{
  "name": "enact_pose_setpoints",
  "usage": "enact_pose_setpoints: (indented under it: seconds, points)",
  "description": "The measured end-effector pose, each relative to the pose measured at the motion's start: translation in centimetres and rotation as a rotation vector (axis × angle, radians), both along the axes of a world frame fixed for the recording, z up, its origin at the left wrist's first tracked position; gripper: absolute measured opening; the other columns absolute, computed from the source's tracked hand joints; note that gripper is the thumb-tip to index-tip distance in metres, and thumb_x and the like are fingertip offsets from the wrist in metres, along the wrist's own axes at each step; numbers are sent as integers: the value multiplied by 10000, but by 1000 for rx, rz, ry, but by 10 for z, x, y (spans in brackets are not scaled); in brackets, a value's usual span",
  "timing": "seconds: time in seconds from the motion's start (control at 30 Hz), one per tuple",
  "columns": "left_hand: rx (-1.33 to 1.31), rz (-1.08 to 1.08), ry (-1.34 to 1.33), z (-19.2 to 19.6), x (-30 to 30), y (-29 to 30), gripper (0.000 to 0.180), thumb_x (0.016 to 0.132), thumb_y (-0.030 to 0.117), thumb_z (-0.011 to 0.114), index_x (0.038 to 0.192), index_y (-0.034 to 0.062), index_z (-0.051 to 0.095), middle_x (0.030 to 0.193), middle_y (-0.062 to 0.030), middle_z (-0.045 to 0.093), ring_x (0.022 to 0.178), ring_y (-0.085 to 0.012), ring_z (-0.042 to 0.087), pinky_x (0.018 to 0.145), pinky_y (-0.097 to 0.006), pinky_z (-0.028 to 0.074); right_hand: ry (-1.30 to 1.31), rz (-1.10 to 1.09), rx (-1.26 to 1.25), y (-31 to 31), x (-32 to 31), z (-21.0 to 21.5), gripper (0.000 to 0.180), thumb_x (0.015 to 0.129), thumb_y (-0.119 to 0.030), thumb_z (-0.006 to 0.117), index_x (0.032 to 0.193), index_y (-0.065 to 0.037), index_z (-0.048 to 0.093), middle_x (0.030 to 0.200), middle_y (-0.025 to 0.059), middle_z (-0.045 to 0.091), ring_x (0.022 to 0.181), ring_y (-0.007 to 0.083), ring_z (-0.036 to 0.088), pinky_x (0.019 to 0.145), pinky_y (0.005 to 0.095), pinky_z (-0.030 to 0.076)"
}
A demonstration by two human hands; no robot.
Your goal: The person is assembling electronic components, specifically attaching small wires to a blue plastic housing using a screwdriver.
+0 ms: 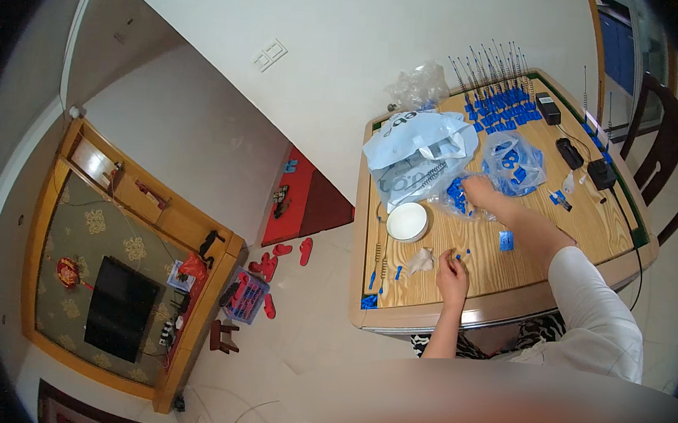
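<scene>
The right hand (478, 191) is at the blue pieces (456, 194) in the near clear bag (439, 202), right of the white bowl (408, 223); I can't tell whether its fingers pinch one. The left hand (452, 275), nearer, curls beside a white wad (420, 262); its grip I can't make out.

Dark flat TV (121, 309) against a gold-flowered panel (94, 226), wooden surround (35, 253). Red round ornament (68, 272) beside TV; red bag (193, 266) on the unit's ledge. Pale floor (249, 370): several red slippers (305, 251) scattered around a lilac plastic basket (247, 299) (contents hard to make out), small brown stool (223, 336) near it. White wall (329, 14) carries a switch plate (270, 55). Far right: dark wooden chair (670, 140), slatted back; blue cabinet (614, 42) through the doorway.
</scene>
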State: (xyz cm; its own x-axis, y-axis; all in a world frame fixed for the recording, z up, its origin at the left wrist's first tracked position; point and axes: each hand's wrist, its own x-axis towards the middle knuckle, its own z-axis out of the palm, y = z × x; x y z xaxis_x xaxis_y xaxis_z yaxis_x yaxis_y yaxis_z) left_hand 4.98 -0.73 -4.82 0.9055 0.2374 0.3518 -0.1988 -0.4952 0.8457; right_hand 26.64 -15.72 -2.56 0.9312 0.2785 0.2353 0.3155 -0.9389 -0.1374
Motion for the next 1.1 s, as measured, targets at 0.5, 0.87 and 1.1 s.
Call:
enact_pose_setpoints:
  seconds: [0.5,0.87,1.1]
  points:
    - [3,14,-40,1,-1,6,243,858,83,515,1096,34,521,607,-111,506,546,-254,521,527,-368,411,-5,89,321,6,-5,6,119,721,-61,598,837,-32,590,851,205,618,849,381,599,734,461,476]
    - [17,9,-38,1,-1,3,249,855,73,512,1101,33,516,614,-117,510,556,-265,528,537,-374,420,-40,188,258,10,7,-16,49,708,-86,618,731,-45,608,841,141,573,841,337,572,725,424,458]
    - [-5,7,-23,4,0,0,241,857,88,519,1090,26,525,637,-134,528,564,-275,531,543,-380,421,-228,190,320,11,-10,10,84,729,-96,603,764,-19,602,820,155,557,825,335,565,727,423,457]
